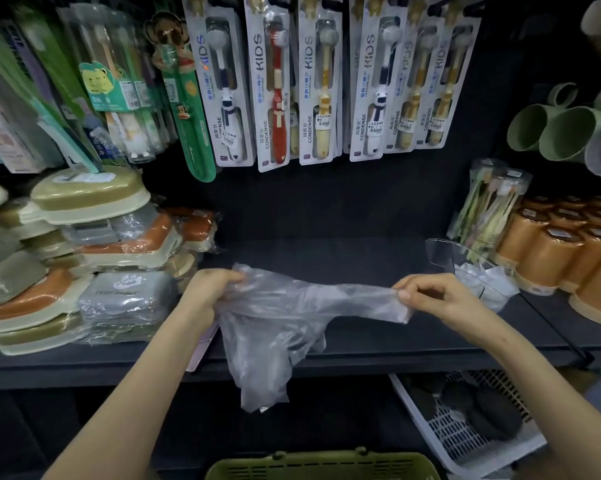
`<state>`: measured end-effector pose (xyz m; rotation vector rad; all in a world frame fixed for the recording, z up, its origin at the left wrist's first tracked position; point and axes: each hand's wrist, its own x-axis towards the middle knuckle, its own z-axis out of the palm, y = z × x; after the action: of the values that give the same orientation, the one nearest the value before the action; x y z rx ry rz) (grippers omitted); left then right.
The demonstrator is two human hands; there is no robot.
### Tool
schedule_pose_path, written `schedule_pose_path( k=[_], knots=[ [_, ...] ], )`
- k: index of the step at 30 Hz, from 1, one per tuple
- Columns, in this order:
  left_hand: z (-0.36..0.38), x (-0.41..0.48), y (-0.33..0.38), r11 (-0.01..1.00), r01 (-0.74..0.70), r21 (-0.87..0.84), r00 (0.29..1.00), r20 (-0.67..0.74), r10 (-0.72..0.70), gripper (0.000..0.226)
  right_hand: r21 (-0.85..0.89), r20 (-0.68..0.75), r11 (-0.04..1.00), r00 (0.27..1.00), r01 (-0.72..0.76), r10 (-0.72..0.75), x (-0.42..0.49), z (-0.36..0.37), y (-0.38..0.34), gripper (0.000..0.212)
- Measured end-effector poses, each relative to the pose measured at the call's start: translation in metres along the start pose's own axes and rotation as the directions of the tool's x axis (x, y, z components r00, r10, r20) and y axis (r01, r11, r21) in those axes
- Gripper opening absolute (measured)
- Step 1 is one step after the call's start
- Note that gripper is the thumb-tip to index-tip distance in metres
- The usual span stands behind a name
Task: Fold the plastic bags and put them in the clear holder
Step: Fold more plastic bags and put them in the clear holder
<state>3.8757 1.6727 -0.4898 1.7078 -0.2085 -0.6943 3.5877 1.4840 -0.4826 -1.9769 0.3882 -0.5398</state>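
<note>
- The plastic bag [288, 301] is held in the air over the dark shelf [361, 258]. It is stretched into a loose band between both hands, and its lower part hangs crumpled past the shelf's front edge.
- One bunched end is gripped in the curled fingers of the left hand [211, 289]. The other end is pinched between the thumb and fingertips of the right hand [430, 294].
- The step in hand is judged to be the flattening before the first fold. It would be done best with the band held taut and the hanging part drawn up and smoothed, so that trapped air is pressed out.
- The shelf beneath could be used as a surface for laying the film flat. Thin film is likely to slip and spring open, so each crease should be pressed down firmly.
- The clear holder [442, 252] stands on the shelf just beyond the right hand, beside the orange cups [551, 251]. Pale material, probably folded bags, seems to lie in it, though this cannot be told for certain through its wall.
- The folded packet should be made narrow enough for that opening.
</note>
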Motion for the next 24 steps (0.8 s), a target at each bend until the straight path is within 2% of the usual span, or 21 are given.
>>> schedule_pose_path(
  k=[3, 6, 8, 9, 11, 13, 15, 16, 17, 18, 19, 20, 21, 22, 23, 24],
  knots=[
    [0.002, -0.005, 0.003, 0.985, -0.041, -0.168, 0.999, -0.001, 0.041, 0.005, 0.062, 0.004, 0.997, 0.999, -0.043, 0.042, -0.004, -0.005, 0.005, 0.061],
    [0.0, -0.001, 0.002, 0.951, -0.138, -0.278, 0.99, -0.016, 0.139, 0.006, 0.294, -0.045, 0.95, 0.991, -0.106, 0.124, -0.004, -0.006, 0.007, 0.069],
    [0.002, -0.001, 0.002, 0.913, -0.214, -0.347, 0.976, -0.029, 0.218, 0.012, 0.493, -0.081, 0.855, 0.97, -0.162, 0.231, 0.004, -0.005, 0.004, 0.046],
    [0.004, 0.001, 0.0, 0.908, -0.268, -0.323, 0.962, -0.044, 0.269, 0.015, 0.552, -0.113, 0.814, 0.95, -0.182, 0.29, 0.011, -0.005, 0.005, 0.033],
    [0.01, 0.005, -0.003, 0.898, -0.425, -0.113, 0.904, -0.105, 0.415, 0.019, 0.595, -0.204, 0.775, 0.892, -0.215, 0.404, 0.028, -0.004, 0.006, 0.012],
    [0.018, 0.014, -0.005, 0.85, -0.508, 0.136, 0.834, -0.169, 0.525, 0.021, 0.543, -0.38, 0.811, 0.798, -0.218, 0.469, 0.043, -0.002, 0.015, 0.004],
    [0.027, 0.031, -0.008, 0.854, -0.455, 0.252, 0.821, -0.253, 0.512, 0.023, 0.352, -0.596, 0.91, 0.697, -0.219, 0.398, 0.045, 0.002, 0.024, 0.012],
    [0.031, 0.041, -0.01, 0.874, -0.397, 0.281, 0.835, -0.285, 0.471, 0.023, 0.246, -0.632, 0.943, 0.7, -0.225, 0.332, 0.043, 0.006, 0.025, 0.013],
    [0.036, 0.05, -0.01, 0.897, -0.33, 0.294, 0.856, -0.308, 0.416, 0.024, 0.17, -0.6, 0.961, 0.751, -0.217, 0.276, 0.037, 0.013, 0.025, 0.013],
    [0.04, 0.059, -0.012, 0.921, -0.265, 0.284, 0.88, -0.318, 0.351, 0.026, 0.125, -0.503, 0.968, 0.828, -0.217, 0.25, 0.03, 0.023, 0.023, 0.018],
    [0.045, 0.067, -0.013, 0.943, -0.199, 0.267, 0.906, -0.317, 0.281, 0.028, 0.092, -0.359, 0.964, 0.895, -0.249, 0.265, 0.022, 0.034, 0.02, 0.032],
    [0.05, 0.073, -0.013, 0.961, -0.136, 0.242, 0.931, -0.301, 0.208, 0.031, 0.026, -0.211, 0.952, 0.929, -0.305, 0.303, 0.016, 0.046, 0.02, 0.05],
    [0.055, 0.076, -0.012, 0.974, -0.084, 0.209, 0.953, -0.27, 0.14, 0.034, -0.093, -0.103, 0.936, 0.938, -0.341, 0.331, 0.013, 0.058, 0.02, 0.063],
    [0.059, 0.078, -0.01, 0.988, -0.049, 0.149, 0.968, -0.237, 0.083, 0.036, -0.221, -0.054, 0.912, 0.938, -0.344, 0.341, 0.011, 0.068, 0.025, 0.066],
    [0.062, 0.078, -0.007, 0.999, -0.007, 0.041, 0.986, -0.168, 0.013, 0.037, -0.296, -0.051, 0.9, 0.946, -0.321, 0.321, 0.012, 0.078, 0.029, 0.06],
    [0.062, 0.074, -0.002, 0.988, 0.059, -0.144, 0.997, -0.045, -0.066, 0.041, -0.298, -0.076, 0.901, 0.949, -0.314, 0.306, 0.014, 0.085, 0.034, 0.045]
  ],
)
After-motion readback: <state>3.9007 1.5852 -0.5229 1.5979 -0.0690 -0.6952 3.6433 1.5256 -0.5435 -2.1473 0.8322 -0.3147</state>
